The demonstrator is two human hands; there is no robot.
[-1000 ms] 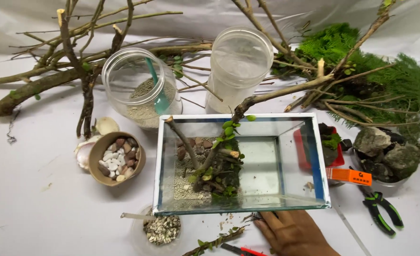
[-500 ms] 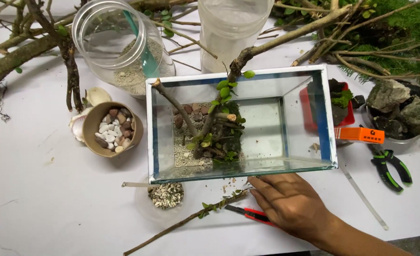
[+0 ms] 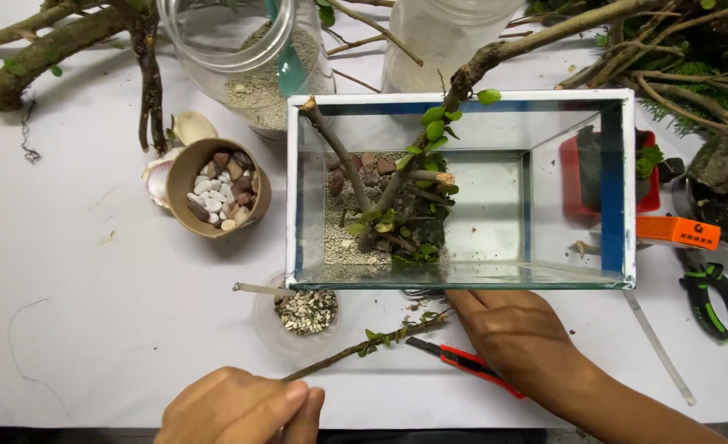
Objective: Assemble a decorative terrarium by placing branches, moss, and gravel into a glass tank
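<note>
While the left hand (image 3: 241,407) pinched a leafy twig (image 3: 364,344) in its fingers at six o'clock, the right hand (image 3: 516,337) lay flat and empty beside the glass tank (image 3: 460,284); planting that twig seemingly needed a lift over the rim.

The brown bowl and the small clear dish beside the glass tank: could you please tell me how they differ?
The brown bowl is opaque and deep, while the clear dish is see-through and shallow. The brown bowl holds rounded white and brown pebbles; the clear dish holds much finer mixed gravel. The brown bowl sits left of the glass tank, the clear dish at its front corner. Both are round, open and on the white table.
</note>
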